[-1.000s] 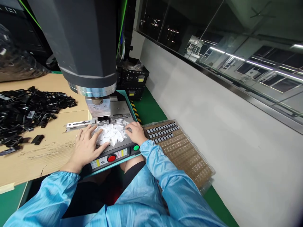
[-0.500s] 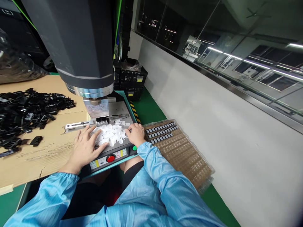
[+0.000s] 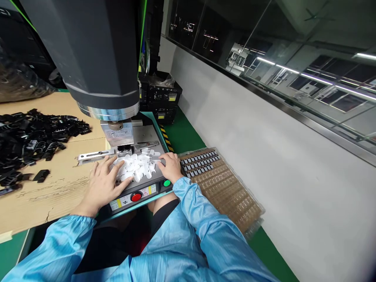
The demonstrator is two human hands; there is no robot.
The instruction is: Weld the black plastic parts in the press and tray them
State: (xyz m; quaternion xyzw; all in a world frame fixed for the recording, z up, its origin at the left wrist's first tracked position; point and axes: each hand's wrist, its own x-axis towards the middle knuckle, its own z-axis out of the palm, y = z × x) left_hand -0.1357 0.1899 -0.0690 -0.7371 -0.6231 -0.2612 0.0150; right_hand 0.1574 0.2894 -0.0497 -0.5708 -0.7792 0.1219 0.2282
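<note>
A heap of small white plastic parts (image 3: 137, 166) is seen on the base plate of the press machine (image 3: 96, 58), directly below its grey head. The left hand (image 3: 102, 184) is laid at the left edge of the heap, its fingers (image 3: 116, 169) spread wide and resting on the parts, nothing being gripped. The right hand (image 3: 170, 166) is placed at the right edge of the heap, fingers curled loosely onto the parts; whether one is pinched cannot be told. A red button (image 3: 136, 196) and a green button (image 3: 167, 183) are set on the machine's front panel. A tray of small grey pieces (image 3: 223, 184) lies right of the machine, black plastic parts (image 3: 32, 137) on cardboard to its left.
</note>
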